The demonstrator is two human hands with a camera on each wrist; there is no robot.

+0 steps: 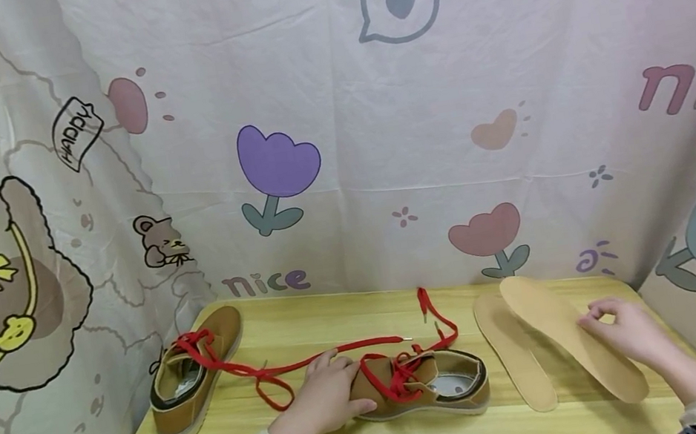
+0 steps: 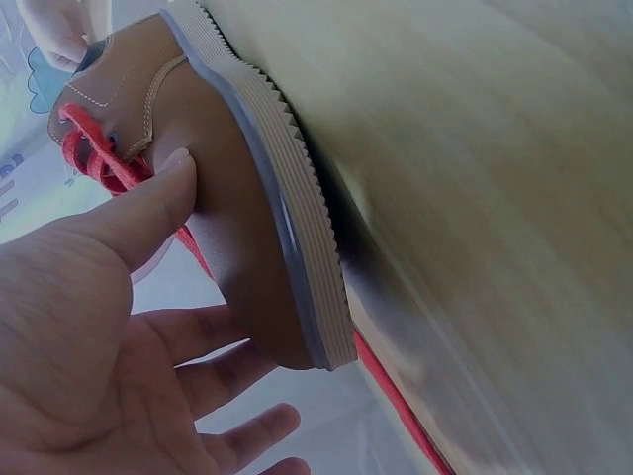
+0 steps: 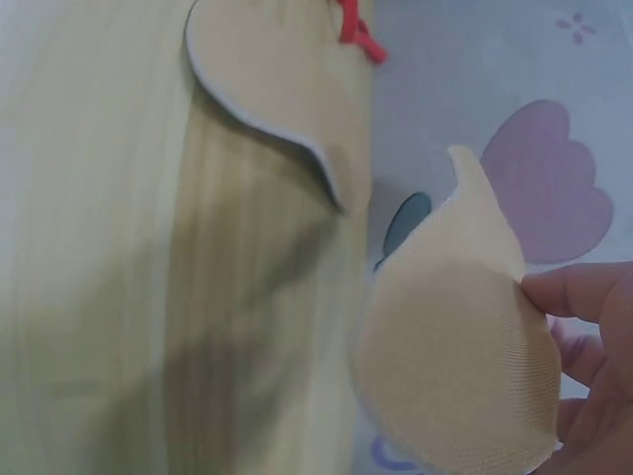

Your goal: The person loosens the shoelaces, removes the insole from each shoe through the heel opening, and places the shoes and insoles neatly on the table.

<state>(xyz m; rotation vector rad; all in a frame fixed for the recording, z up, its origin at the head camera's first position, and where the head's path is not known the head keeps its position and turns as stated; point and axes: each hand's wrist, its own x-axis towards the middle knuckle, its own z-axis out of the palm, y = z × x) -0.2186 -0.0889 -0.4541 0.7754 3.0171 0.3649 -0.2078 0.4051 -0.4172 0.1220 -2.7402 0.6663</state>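
My left hand (image 1: pixel 324 400) grips the toe of a brown lace-up shoe (image 1: pixel 370 388) lying on the table, its heel pointing right. In the left wrist view the thumb presses the upper of that shoe (image 2: pixel 227 178) while the fingers reach round its tip. The red laces (image 1: pixel 406 377) lie loosely over its tongue. My right hand (image 1: pixel 629 332) pinches the edge of a tan insole (image 1: pixel 560 328), which is raised and tilted above the table. A second tan insole (image 1: pixel 519 360) lies flat just left of it, also visible in the right wrist view (image 3: pixel 277 79).
Another brown shoe (image 1: pixel 183 423) stands at the table's left edge. Its long red lace (image 1: pixel 315 360) trails right across the wooden table (image 1: pixel 336 316). A printed curtain (image 1: pixel 344 97) rises behind the table and along both sides.
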